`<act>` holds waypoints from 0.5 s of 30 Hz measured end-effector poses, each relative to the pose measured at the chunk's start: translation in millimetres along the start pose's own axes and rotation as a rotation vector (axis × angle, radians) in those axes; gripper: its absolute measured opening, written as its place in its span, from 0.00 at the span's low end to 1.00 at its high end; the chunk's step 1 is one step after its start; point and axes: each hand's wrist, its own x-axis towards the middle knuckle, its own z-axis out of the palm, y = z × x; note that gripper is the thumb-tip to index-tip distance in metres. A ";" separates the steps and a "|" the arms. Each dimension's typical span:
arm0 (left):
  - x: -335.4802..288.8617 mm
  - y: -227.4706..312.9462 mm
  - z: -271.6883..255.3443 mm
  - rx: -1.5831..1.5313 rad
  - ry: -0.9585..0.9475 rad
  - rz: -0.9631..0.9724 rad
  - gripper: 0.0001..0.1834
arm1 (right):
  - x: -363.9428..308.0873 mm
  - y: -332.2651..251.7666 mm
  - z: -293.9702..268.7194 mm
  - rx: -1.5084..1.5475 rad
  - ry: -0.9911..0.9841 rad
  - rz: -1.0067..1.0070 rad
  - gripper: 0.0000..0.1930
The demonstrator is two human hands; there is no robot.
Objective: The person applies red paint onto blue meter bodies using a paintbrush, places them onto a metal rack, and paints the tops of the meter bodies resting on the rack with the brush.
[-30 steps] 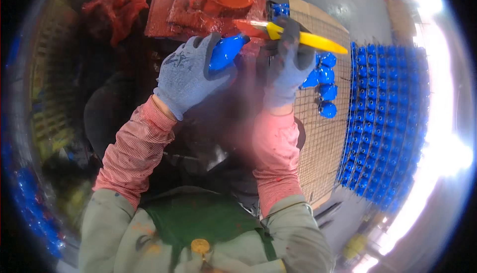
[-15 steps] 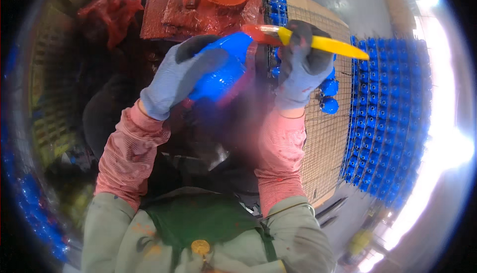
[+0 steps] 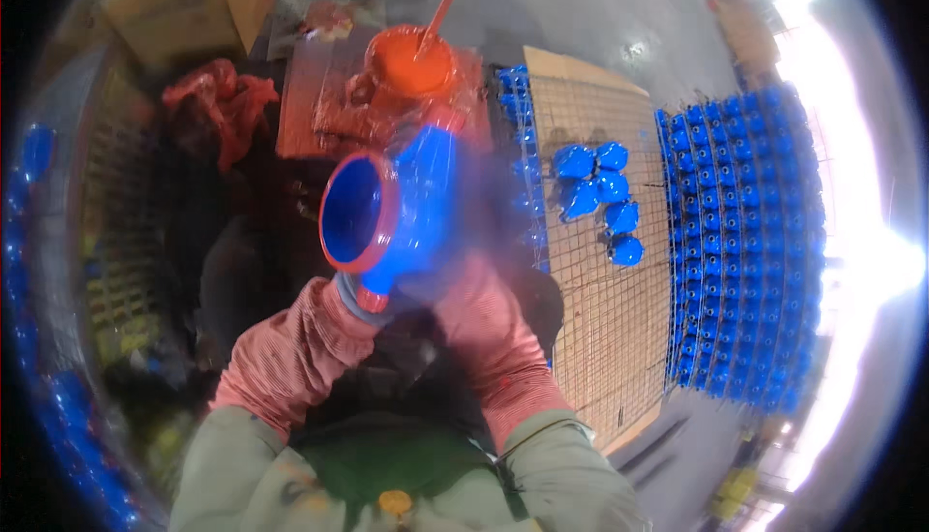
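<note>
A blue hollow fitting [image 3: 421, 208] is held up in front of me, its wide round mouth facing left. Red paint covers the mouth's rim, and the small spout at its lower end and the top end are red too. My left hand [image 3: 358, 302], in a grey-blue glove, grips the fitting from below; most of its fingers are hidden behind it. My right hand [image 3: 426, 285] is close to the fitting's lower right side, smeared by motion and partly covered. The yellow-handled brush does not show now.
Beyond the fitting, a pot of red paint [image 3: 411, 60] with a stick [image 3: 435, 24] stands on a red-stained board [image 3: 305, 111]. To the right, several blue pieces [image 3: 610, 186] sit on a wire rack [image 3: 600, 338] over cardboard. More racked blue pieces [image 3: 740, 251] stand farther right.
The fitting has turned so its red-rimmed mouth shows. My right hand has come down and left toward it, and the brush has gone out of sight. The view has shifted, showing more floor beyond.
</note>
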 end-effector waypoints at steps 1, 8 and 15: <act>6.8 -1.4 0.6 -0.161 -0.094 -0.040 0.33 | -2.3 4.2 -1.0 0.021 -0.008 0.023 0.24; 17.5 -2.9 43.2 0.118 0.124 -0.042 0.22 | -18.4 12.7 0.0 -0.029 0.015 0.009 0.28; -3.5 17.2 96.0 1.027 0.188 0.366 0.42 | -5.5 -3.6 -19.6 -0.832 -0.021 -0.439 0.31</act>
